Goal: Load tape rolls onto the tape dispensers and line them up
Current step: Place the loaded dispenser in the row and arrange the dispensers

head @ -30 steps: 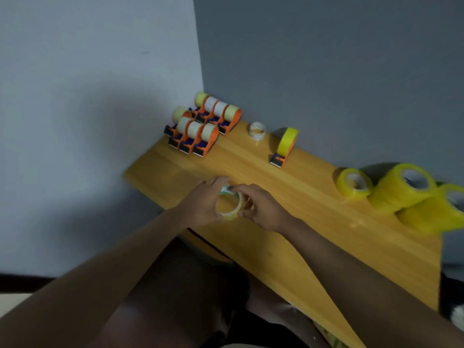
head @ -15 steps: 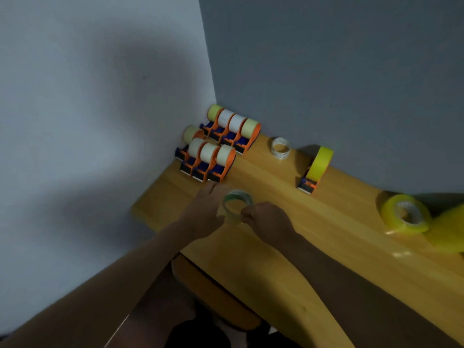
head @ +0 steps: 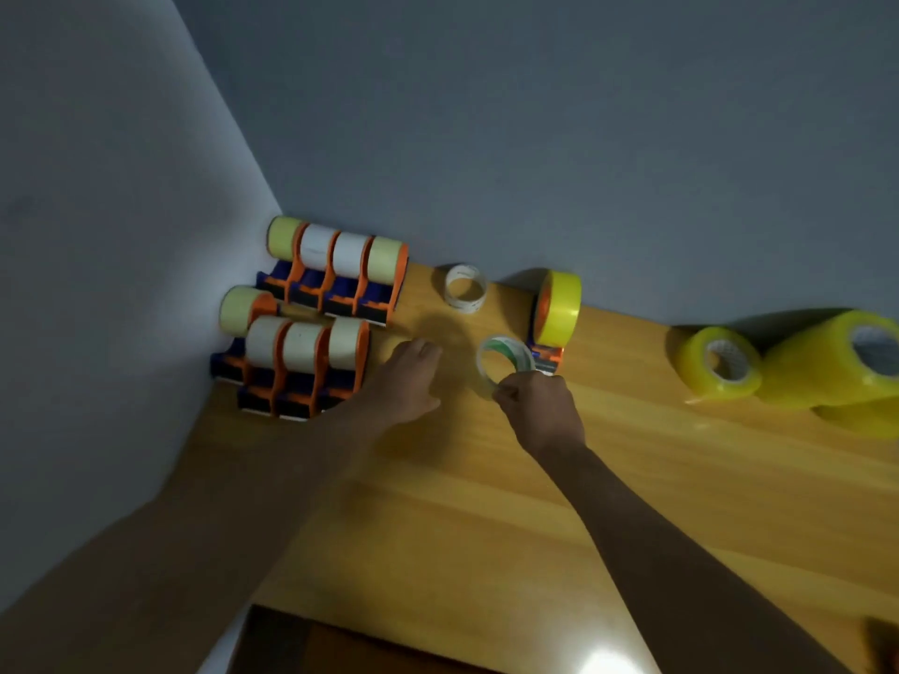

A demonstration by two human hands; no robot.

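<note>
The right hand (head: 537, 406), arm extended, pinches the empty tape ring (head: 503, 362) upright just before the lone dispenser (head: 557, 316). The left hand (head: 406, 381) reaches left of it, fingers straight and relaxed, holding nothing.

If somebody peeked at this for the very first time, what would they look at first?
Probably the bunch of orange-and-blue tape dispensers loaded with pale rolls, packed in two rows in the far left corner of the wooden table. Next, the bright yellow tape rolls at the right edge. In the middle, the right hand holds up a thin clear tape ring with green print.
</note>
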